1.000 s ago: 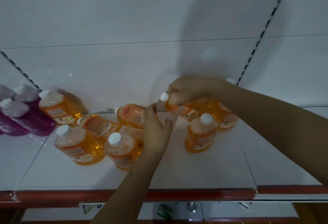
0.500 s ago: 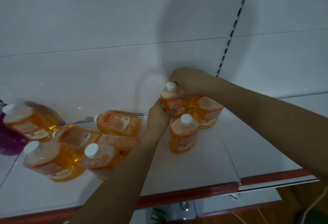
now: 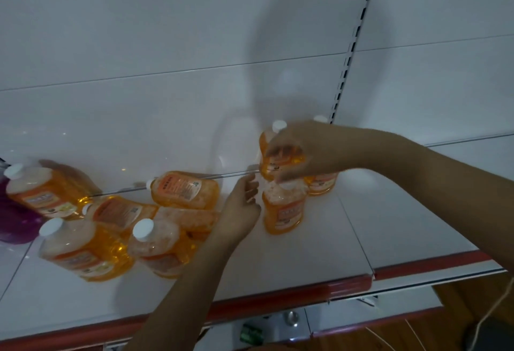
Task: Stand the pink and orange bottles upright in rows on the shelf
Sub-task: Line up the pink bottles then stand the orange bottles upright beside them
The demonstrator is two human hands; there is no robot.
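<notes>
My right hand (image 3: 306, 153) curls round an upright orange bottle (image 3: 271, 165) standing by the back wall; the view is blurred here. In front of it stands a second upright orange bottle (image 3: 283, 211), and a third (image 3: 322, 185) is partly hidden behind my right wrist. My left hand (image 3: 244, 206) hovers just left of the front bottle with loosely curled fingers and holds nothing. Further left, several orange bottles lie or lean in a heap, one on its side (image 3: 186, 189). A pink bottle (image 3: 14, 219) shows at the left edge.
The white shelf has a red front edge (image 3: 292, 293) and a seam to the neighbouring board on the right. A slotted upright (image 3: 353, 44) runs up the back wall. Bare shelf surface lies in front of and to the right of the upright bottles.
My right hand brought its tilted orange bottle upright against the back wall. My left hand let go of that bottle and drew back to the left. The view shifted right.
</notes>
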